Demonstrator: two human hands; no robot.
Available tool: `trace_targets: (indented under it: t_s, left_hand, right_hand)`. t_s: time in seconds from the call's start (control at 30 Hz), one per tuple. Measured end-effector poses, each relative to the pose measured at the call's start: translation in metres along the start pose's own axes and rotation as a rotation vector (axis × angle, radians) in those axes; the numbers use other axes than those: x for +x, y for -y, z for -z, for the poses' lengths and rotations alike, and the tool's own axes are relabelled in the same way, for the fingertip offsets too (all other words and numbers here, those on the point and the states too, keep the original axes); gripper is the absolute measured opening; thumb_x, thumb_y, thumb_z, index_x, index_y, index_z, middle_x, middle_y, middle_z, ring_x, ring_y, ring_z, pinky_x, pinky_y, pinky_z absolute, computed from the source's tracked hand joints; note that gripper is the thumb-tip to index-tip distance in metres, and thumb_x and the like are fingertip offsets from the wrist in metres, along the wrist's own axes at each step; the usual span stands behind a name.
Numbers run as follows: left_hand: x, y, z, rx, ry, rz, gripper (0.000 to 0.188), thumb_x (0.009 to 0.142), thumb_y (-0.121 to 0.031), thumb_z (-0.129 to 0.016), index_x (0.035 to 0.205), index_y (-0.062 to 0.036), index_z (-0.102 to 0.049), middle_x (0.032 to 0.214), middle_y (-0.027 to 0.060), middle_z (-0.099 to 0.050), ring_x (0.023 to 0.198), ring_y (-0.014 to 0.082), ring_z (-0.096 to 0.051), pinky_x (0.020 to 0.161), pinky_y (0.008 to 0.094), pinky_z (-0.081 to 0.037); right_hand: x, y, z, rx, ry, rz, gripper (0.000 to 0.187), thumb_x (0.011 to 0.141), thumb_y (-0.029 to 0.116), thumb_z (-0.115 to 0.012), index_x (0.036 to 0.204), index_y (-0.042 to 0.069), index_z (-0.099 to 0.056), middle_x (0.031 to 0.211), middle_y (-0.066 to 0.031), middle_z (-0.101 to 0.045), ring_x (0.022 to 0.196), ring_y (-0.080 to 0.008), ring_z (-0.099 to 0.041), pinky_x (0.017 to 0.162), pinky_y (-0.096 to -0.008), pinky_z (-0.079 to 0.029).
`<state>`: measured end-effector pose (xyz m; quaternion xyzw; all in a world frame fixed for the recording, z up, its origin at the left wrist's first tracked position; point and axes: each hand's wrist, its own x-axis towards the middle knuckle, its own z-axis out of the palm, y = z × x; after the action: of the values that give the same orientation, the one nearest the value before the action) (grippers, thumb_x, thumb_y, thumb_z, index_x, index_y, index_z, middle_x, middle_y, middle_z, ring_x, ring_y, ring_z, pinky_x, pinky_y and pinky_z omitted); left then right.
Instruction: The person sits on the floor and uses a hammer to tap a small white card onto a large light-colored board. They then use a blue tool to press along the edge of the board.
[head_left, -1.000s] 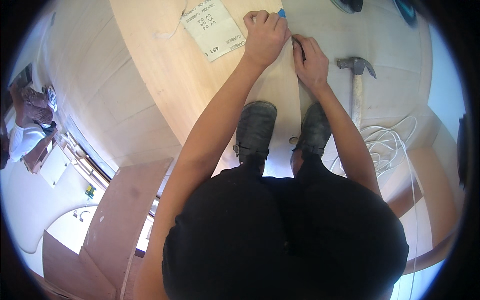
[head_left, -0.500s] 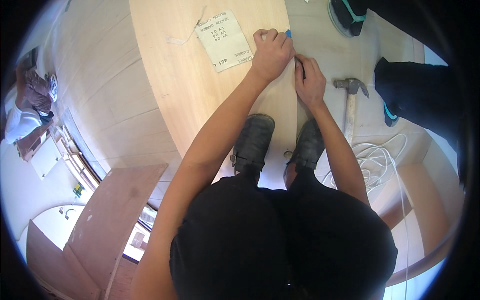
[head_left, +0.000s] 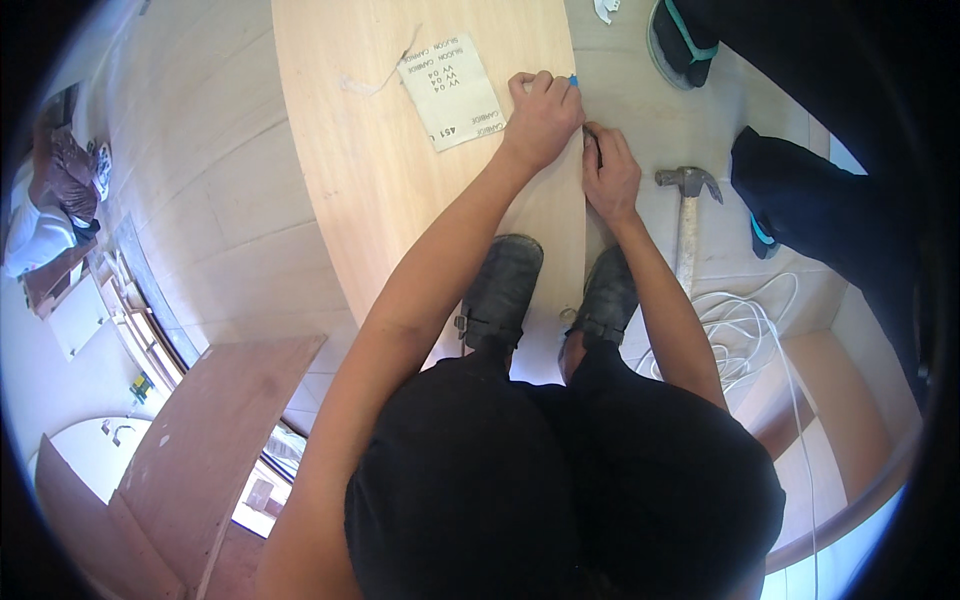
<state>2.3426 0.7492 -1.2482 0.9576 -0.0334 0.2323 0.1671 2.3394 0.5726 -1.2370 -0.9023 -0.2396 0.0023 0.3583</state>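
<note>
A pale wooden board (head_left: 360,190) with a straight right edge lies on the floor in front of me and under my left shoe. My left hand (head_left: 545,120) rests on it by that edge, fingers curled down, with a small blue bit (head_left: 573,80) showing beside the fingertips. What those fingers hold is mostly hidden. Just nearer, my right hand (head_left: 612,178) is closed against the side of the same edge. A small dark piece (head_left: 590,138) shows at its thumb and fingers, too covered to name. A sandpaper sheet (head_left: 453,92), printed backing up, lies left of my left hand.
A claw hammer (head_left: 688,215) lies right of my right hand, above a coiled white cable (head_left: 735,325). Another person's dark-clothed leg (head_left: 820,190) and sandalled foot (head_left: 683,45) are close on the right. Brown panels (head_left: 220,420) stand at lower left.
The view has shifted slightly. Both hands keep nearly the same places at the board's edge, and a white scrap now shows more fully at the top.
</note>
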Motion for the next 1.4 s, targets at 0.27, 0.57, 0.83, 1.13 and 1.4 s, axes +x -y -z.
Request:
trace_targets:
  t_s: [0.27,0.57,0.83,1.13,1.4]
  left_hand:
    - [0.003,0.002,-0.001,-0.022,0.008,0.038,0.013,0.089,-0.017,-0.077,0.092,-0.0104,-0.067,0.093,0.0051,-0.064,0.098,0.0267,-0.062,0.095,0.0498,-0.041]
    - [0.014,0.019,0.028,-0.537,0.070,0.286,0.017,0.099,-0.020,-0.076,0.104,-0.0046,-0.081,0.093,0.0124,-0.075,0.097,0.0330,-0.069,0.091,0.0476,-0.051]
    - [0.012,0.001,0.025,-0.354,0.025,0.270,0.021,0.093,-0.025,-0.084,0.104,-0.0076,-0.079,0.095,0.0059,-0.074,0.098,0.0271,-0.067,0.094,0.0431,-0.046]
    - [0.009,0.004,0.013,-0.378,-0.007,0.239,0.012,0.095,-0.017,-0.080,0.096,-0.0061,-0.077,0.090,0.0078,-0.071,0.093,0.0296,-0.065,0.092,0.0449,-0.046]
    - [0.013,0.003,0.014,-0.425,0.001,0.264,0.007,0.094,-0.010,-0.080,0.094,-0.0041,-0.076,0.087,0.0098,-0.072,0.087,0.0305,-0.066,0.087,0.0440,-0.051]
  right_hand:
    - [0.001,-0.002,0.000,0.003,-0.021,0.033,0.023,0.105,0.012,-0.065,0.126,0.007,-0.073,0.106,-0.0154,-0.071,0.093,-0.0382,-0.072,0.078,-0.0464,-0.059]
    - [0.000,0.000,0.002,-0.024,-0.006,0.019,0.024,0.103,0.012,-0.065,0.125,0.008,-0.072,0.102,-0.0135,-0.069,0.087,-0.0359,-0.072,0.075,-0.0476,-0.058]
    - [0.000,-0.003,0.001,-0.033,-0.032,0.029,0.023,0.102,0.012,-0.066,0.124,0.008,-0.072,0.100,-0.0127,-0.069,0.085,-0.0351,-0.072,0.073,-0.0466,-0.058]
    - [0.001,0.002,0.003,-0.017,-0.032,0.028,0.021,0.103,0.013,-0.066,0.123,0.010,-0.073,0.102,-0.0110,-0.070,0.086,-0.0346,-0.073,0.073,-0.0461,-0.059]
    - [0.001,-0.001,0.004,-0.039,-0.040,0.037,0.020,0.103,0.013,-0.066,0.122,0.010,-0.073,0.100,-0.0104,-0.070,0.082,-0.0346,-0.072,0.071,-0.0455,-0.059]
